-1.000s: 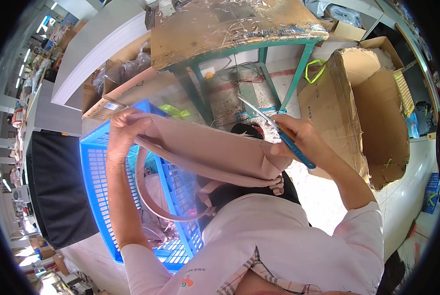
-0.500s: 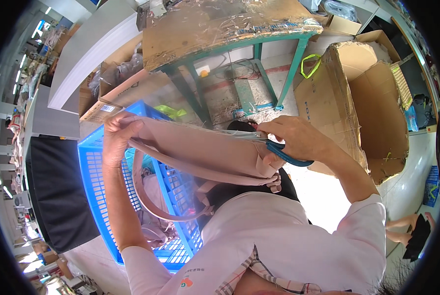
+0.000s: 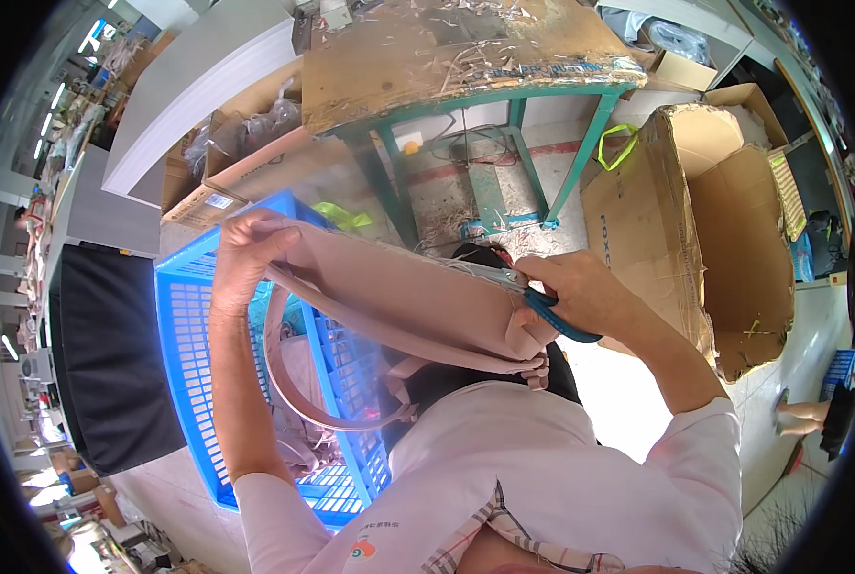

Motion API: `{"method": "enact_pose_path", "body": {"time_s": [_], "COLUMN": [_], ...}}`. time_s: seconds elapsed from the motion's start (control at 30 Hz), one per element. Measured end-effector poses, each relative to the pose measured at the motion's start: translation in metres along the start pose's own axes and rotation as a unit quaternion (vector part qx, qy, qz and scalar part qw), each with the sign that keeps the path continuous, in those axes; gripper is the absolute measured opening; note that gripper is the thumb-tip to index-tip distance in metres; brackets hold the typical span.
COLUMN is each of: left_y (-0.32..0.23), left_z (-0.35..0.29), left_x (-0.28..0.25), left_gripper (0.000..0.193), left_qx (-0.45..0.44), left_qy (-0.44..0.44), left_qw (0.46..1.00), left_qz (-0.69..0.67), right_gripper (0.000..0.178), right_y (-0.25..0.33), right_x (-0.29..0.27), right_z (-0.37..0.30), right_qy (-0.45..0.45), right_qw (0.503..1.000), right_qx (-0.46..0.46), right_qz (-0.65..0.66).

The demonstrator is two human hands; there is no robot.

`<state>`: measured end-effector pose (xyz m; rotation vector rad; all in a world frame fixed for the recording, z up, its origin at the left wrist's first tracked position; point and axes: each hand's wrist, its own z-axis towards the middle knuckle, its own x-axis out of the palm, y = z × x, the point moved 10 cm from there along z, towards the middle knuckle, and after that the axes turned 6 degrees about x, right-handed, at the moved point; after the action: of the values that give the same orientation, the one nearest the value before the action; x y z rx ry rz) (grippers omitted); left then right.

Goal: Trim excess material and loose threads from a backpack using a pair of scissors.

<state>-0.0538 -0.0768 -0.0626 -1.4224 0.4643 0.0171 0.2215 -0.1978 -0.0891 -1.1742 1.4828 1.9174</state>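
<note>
A dusty-pink bag (image 3: 399, 295) with a long strap (image 3: 287, 383) stretches across in front of my body. Its upper edge carries loose pale threads. My left hand (image 3: 252, 256) grips the left end of it, thumb on top. In my right hand (image 3: 576, 287) are scissors (image 3: 559, 316) with dark blue handles, their metal blades lying along the bag's upper edge near its right end. Some fingers of that hand also seem to touch the bag's right end. The strap loops down from the bag toward my waist.
Below my left arm stands a blue plastic crate (image 3: 190, 354) holding more pink pieces. A worn table (image 3: 380, 81) with green legs, littered with scraps, is ahead. To the right stands a large open cardboard box (image 3: 638, 239); beyond it, a person's legs (image 3: 805, 413) show.
The view has shifted slightly, so the table and boxes sit lower. My right hand and the scissors have tilted a little against the bag's edge. The person at the far right has moved.
</note>
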Motion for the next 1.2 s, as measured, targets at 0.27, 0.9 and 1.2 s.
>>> {"method": "enact_pose_path", "body": {"time_s": [0.27, 0.9, 1.2], "left_y": [-0.002, -0.002, -0.013], "left_z": [-0.002, -0.002, -0.002], "left_x": [0.001, 0.002, 0.01], "left_gripper": [0.015, 0.008, 0.01], "left_qx": [0.005, 0.007, 0.01], "left_qy": [0.003, -0.001, 0.014], "left_qw": [1.0, 1.0, 1.0], "left_qz": [-0.015, -0.023, -0.015], "right_gripper": [0.044, 0.046, 0.061], "right_y": [-0.005, 0.02, 0.026], "right_x": [-0.012, -0.002, -0.014], "right_z": [-0.001, 0.02, 0.031], "right_qy": [0.02, -0.012, -0.034], "right_qw": [0.999, 0.999, 0.999], "right_qx": [0.033, -0.042, -0.016], "right_qz": [0.029, 0.031, -0.016]}}
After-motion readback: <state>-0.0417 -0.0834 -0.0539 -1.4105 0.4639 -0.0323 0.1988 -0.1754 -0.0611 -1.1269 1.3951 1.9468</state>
